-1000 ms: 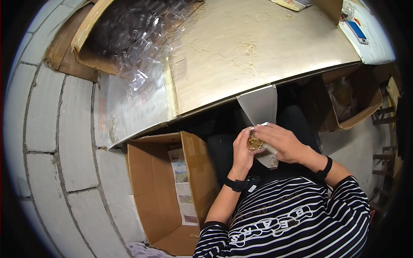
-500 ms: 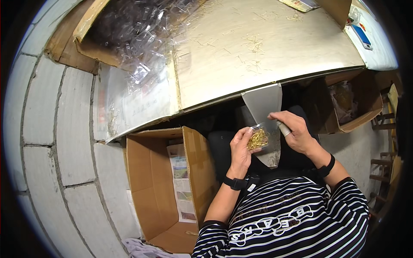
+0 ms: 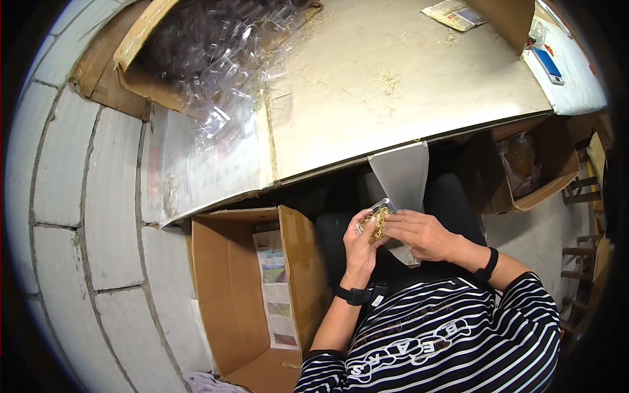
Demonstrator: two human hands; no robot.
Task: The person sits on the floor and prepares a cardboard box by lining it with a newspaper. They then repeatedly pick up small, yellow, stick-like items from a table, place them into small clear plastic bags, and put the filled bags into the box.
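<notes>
There's the clear box (image 3: 385, 204), up over the person's lap just below the table edge, and I can see gold pins (image 3: 378, 216) bunched in it. The left hand (image 3: 361, 242) has it firmly, thumb over the near side; the right hand (image 3: 426, 236) is in close, fingertips at the pins, though from out here I can't tell whether it's pinching any. How far along? I'd call this box well loaded, but the pins are uncovered and I see no lid closed over them, so shutting looks undone. Beyond it, a grey chute (image 3: 401, 180) hangs from the table (image 3: 327, 131), where loose pins (image 3: 386, 80) lie scattered, and up at the left a heap of clear plastic cases (image 3: 223, 88) spills from a carton, so I'd judge there's plenty left. Down beside the left forearm stands an open cardboard box (image 3: 304, 262), newspaper (image 3: 275, 288) inside. And the change: half a second ago I had the right hand off to the right, clear of the box, with the pins in plain view; now it's back against them, the box tipped more steeply, while the table's scatter looks much the same.
</notes>
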